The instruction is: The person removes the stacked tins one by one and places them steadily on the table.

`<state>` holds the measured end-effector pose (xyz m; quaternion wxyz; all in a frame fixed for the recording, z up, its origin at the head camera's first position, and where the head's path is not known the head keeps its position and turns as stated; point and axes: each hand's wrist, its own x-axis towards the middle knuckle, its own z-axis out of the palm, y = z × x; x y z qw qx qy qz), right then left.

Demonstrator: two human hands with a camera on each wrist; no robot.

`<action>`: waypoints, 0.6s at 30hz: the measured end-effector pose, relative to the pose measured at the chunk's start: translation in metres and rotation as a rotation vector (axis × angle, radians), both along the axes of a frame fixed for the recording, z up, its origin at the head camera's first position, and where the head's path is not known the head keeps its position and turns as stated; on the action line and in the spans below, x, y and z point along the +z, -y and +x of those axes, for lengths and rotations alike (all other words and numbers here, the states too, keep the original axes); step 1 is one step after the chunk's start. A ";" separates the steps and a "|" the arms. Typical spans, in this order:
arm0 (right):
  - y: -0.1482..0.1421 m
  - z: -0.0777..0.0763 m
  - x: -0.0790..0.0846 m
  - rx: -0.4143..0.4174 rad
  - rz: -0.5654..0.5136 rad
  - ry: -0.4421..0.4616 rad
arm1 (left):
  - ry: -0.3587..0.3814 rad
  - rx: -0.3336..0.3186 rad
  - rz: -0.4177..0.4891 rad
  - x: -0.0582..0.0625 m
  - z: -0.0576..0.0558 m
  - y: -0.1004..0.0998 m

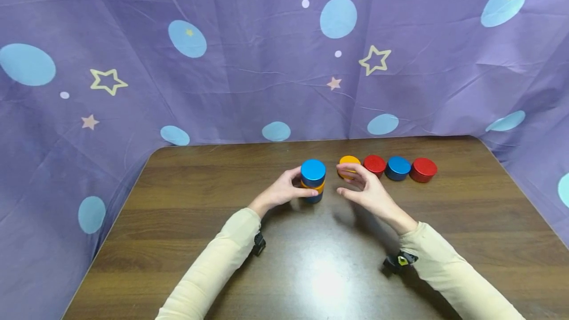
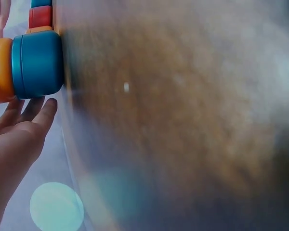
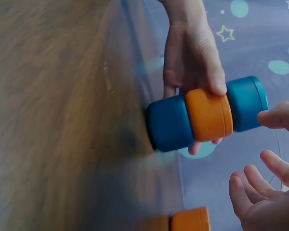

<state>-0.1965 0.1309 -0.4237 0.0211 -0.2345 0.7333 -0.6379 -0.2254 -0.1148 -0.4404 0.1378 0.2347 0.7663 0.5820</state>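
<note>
Three small round lidded tins stand stacked on the table: a blue bottom tin, an orange tin in the middle and a blue top tin. My left hand grips the stack from the left, its thumb across the orange tin and its fingers behind. To the right of the stack, my right hand is held apart from it, fingers and thumb spread in a loose curve with nothing between them. In the head view its fingers partly cover another orange tin.
Right of that orange tin, a red tin, a blue tin and another red tin stand in a row near the back of the wooden table. A purple patterned cloth hangs behind the table.
</note>
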 end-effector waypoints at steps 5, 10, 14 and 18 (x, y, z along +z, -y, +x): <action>0.011 -0.002 0.008 0.038 0.002 -0.009 | -0.009 -0.002 -0.013 0.001 -0.001 0.001; 0.020 -0.004 0.017 0.055 0.010 -0.033 | -0.003 -0.011 -0.042 0.004 -0.001 0.002; 0.028 -0.006 0.021 0.072 0.027 -0.069 | -0.017 -0.017 -0.055 0.005 -0.002 0.002; 0.034 -0.009 0.021 0.096 0.034 -0.093 | -0.028 -0.015 -0.051 0.004 -0.002 0.001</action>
